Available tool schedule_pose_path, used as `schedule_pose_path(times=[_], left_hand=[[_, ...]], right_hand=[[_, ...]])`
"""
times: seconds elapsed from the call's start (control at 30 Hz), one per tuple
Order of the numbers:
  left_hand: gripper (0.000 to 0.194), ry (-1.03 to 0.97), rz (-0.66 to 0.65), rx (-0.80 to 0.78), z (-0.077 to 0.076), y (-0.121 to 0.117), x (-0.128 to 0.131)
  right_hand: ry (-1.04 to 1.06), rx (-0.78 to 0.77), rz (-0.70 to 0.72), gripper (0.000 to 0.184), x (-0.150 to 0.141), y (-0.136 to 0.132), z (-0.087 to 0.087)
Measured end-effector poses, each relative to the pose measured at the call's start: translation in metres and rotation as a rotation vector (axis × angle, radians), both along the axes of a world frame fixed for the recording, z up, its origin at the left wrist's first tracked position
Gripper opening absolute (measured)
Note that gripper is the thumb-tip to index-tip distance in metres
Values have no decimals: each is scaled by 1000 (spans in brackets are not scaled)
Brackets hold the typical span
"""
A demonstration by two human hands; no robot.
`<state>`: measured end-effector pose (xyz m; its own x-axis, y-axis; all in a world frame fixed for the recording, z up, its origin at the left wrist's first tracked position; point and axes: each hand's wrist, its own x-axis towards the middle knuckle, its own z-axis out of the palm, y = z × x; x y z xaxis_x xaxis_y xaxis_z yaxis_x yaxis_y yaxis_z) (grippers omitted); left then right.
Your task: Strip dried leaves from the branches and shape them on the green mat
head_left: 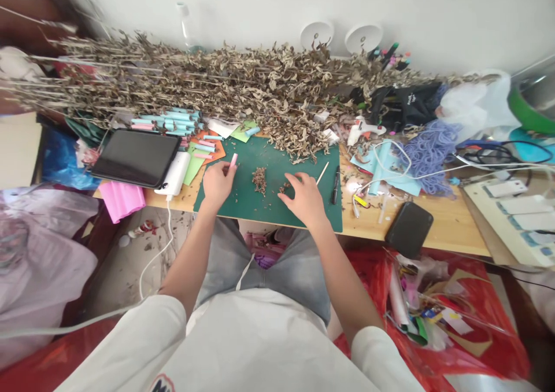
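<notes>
My left hand [219,182] is closed round a small pink paper tube [234,161], its end sticking up past the fingers, over the left part of a green cutting mat [243,207]. A small heap of crumbled dried leaves [259,181] lies on the mat between my hands. To the right of the heap, my right hand [302,195] has thumb and fingers curled around a smaller clump of the crumbs [284,188]. A thin wooden stick [322,173] and a black pen [336,185] lie at the mat's right side.
Dried leafy stalks [243,80] stretch along the wall behind the mat. Blue and pink paper tubes [177,123], a tablet [136,158] and a white power bank [176,172] are on the left. A glue gun [364,130], purple yarn [431,155] and a black phone-like slab [410,228] lie right.
</notes>
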<state>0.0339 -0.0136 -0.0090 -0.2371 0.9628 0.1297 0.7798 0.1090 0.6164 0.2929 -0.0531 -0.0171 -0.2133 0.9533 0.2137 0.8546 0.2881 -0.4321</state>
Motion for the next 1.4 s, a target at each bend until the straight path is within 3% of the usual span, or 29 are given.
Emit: schedule_pose_path(times=[0.17, 0.3, 0.4, 0.47, 0.6, 0.7, 0.8, 0.97, 1.03, 1.1, 1.2, 1.4], left_hand=[[23, 155, -58, 16, -13, -2, -9], [25, 175, -11, 132, -8, -4, -7], [25, -24, 55, 241, 10, -14, 13], [31, -285, 14, 216, 21, -20, 39], [47, -1005, -229, -55, 21, -19, 100], [57, -1284, -368, -327, 6, -5, 132], [54, -1368, -424, -356, -6, 5, 144], [51, -1372, -468, -274, -15, 2, 149], [54, -1396, -467, -291, -14, -2, 152], [58, -1381, -475, -341, -10, -6, 158], [58, -1428, -442, -254, 3, -9, 165], [57, -1710, -329, -201, 27, -1, 167]], right_hand=[[31, -56, 24, 28, -7, 10, -8], [134, -40, 2, 27, -7, 12, -14], [313, -18, -53, 22, -5, 11, -13], [455, 11, -101, 20, -5, 10, -6], [573, 114, -153, 21, -11, 3, 15], [456, 145, -38, 19, -15, -2, 25], [371, 167, 49, 22, -8, -5, 28], [488, 285, -183, 37, 3, 7, 33], [420, 284, -170, 37, -2, 20, 35], [305, 234, -120, 44, -13, 31, 34], [189, 122, -84, 54, -30, 38, 26], [248, 110, 16, 61, -50, 37, 24]])
